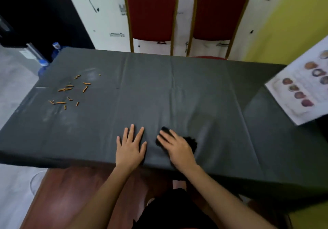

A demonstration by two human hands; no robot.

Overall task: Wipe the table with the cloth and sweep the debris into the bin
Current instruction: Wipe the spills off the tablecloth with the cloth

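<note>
**Cloth under your right hand, debris far left**

The black cloth (192, 142) lies on the table (177, 95) close to the near edge, a little right of centre. Your right hand (177, 149) presses flat on it with the fingers straight and spread, nothing gripped; dark cloth shows past the fingertips at 11 o'clock and beside the knuckles at 3 o'clock. Your left hand (130, 146) rests just beside it at 9 o'clock, palm down on the bare dark cover, fingers straight and apart, holding nothing. The two hands do not touch.

From your hands, the debris (71, 90) sits well apart at 10 o'clock: short orange bits scattered in a loose patch near the table's left end.

At 2 o'clock a menu (301, 90) with food pictures overlaps the table's right end. At 12 o'clock, past the far edge, stand two red chairs (150, 16) with gold frames. At 10 o'clock, beyond the far left corner, are blue bottles (56, 48).
</note>
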